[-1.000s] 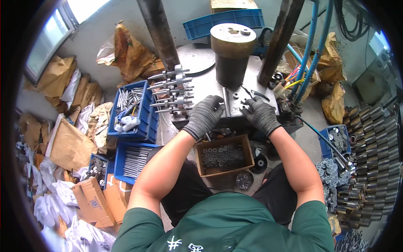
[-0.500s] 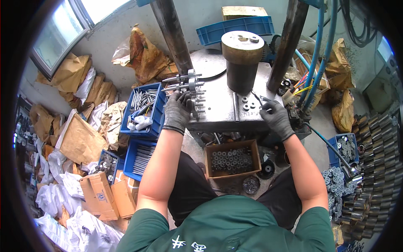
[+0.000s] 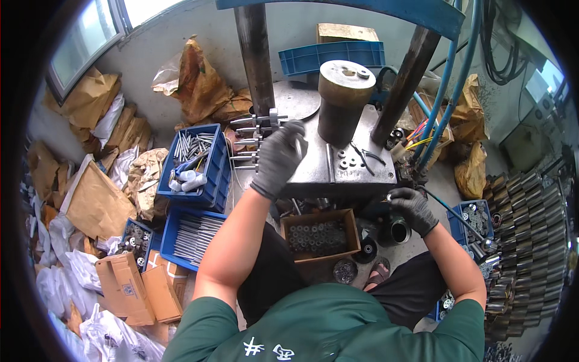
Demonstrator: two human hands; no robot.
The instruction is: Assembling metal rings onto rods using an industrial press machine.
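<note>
My left hand (image 3: pixel 279 158), in a dark grey glove, is raised over the left part of the metal press table (image 3: pixel 307 172). Its fingers are closed around a shiny metal piece (image 3: pixel 298 146), mostly hidden by the glove. Beside it, several metal shafts with round collars (image 3: pixel 260 128) lie along the table's left edge. My right hand (image 3: pixel 414 209), gloved alike, is off the table's right front corner, its fingers curled at a small, pale ring-like part (image 3: pixel 389 197). Black-handled pliers (image 3: pixel 369 158) rest on the table by several small rings (image 3: pixel 345 163) and a metal rod (image 3: pixel 330 163).
A thick steel cylinder (image 3: pixel 345 108) stands on the table between two dark columns (image 3: pixel 252 60). Blue bins of shafts (image 3: pixel 194 232) sit left; a cardboard box of small parts (image 3: pixel 353 248) is below. Blue hoses (image 3: pixel 443 114) and stacked metal tubes (image 3: pixel 528 247) are at right.
My left hand has moved right from the shafts, with a metal piece in it. My right hand has left the pliers and dropped down and right, past the table edge.
</note>
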